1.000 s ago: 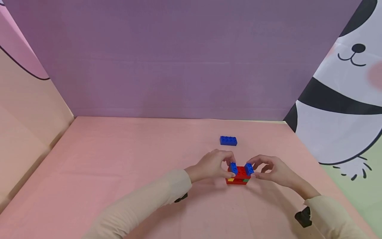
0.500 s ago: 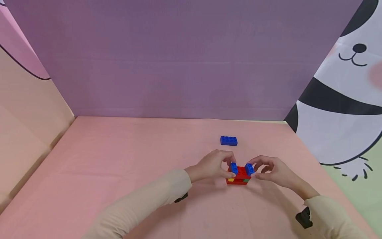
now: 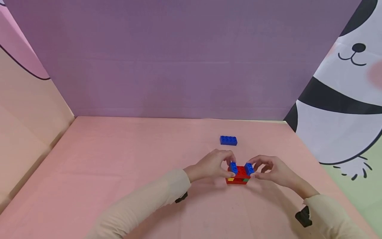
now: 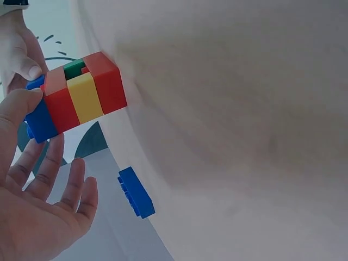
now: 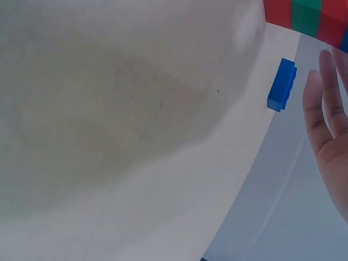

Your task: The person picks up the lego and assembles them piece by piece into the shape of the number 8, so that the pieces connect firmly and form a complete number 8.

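A small stack of toy building bricks stands on the pink tabletop, right of centre in the head view. Red bricks form its bottom and upper layers, with a yellow brick and a green brick between them at opposite ends. Two small blue bricks sit on top, one at each end. My left hand pinches the left blue brick between thumb and fingers. The right blue brick is pinched likewise by my right hand. In the right wrist view most of that grip is cut off.
Behind the stack lies a loose, longer blue brick, studs up. A purple wall closes off the back of the pink table. Side panels stand left and right, the right one with a printed panda.
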Demonstrator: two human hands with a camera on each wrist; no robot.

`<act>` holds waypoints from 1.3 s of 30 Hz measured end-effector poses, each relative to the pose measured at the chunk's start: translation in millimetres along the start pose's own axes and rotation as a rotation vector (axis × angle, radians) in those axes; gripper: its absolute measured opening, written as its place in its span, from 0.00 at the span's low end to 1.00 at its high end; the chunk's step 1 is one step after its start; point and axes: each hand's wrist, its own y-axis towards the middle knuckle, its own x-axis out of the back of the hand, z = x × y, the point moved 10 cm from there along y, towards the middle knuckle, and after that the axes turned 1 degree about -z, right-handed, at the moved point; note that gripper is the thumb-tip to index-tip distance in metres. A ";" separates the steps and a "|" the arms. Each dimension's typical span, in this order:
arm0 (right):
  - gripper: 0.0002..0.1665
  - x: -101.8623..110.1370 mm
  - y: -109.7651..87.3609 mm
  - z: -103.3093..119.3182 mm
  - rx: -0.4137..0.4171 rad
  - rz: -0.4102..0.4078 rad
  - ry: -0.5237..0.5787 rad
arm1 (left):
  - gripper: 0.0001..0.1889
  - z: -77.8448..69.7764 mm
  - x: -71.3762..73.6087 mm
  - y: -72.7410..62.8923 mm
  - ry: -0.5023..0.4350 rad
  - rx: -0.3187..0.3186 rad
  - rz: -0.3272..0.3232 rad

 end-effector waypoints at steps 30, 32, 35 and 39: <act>0.24 -0.1 -2.7 -3.5 -0.046 -0.005 -0.010 | 0.22 18.0 -2.6 3.8 -0.075 0.013 0.097; 0.24 -0.2 -2.5 -4.1 -0.055 -0.004 -0.010 | 0.22 21.7 -0.4 5.4 -0.077 0.018 0.076; 0.23 -0.5 -2.1 -4.7 -0.060 -0.002 -0.011 | 0.22 28.0 3.5 7.8 -0.082 0.036 0.045; 0.23 -0.5 -1.8 -4.9 -0.052 -0.004 -0.012 | 0.22 37.3 6.1 12.3 -0.093 0.061 0.022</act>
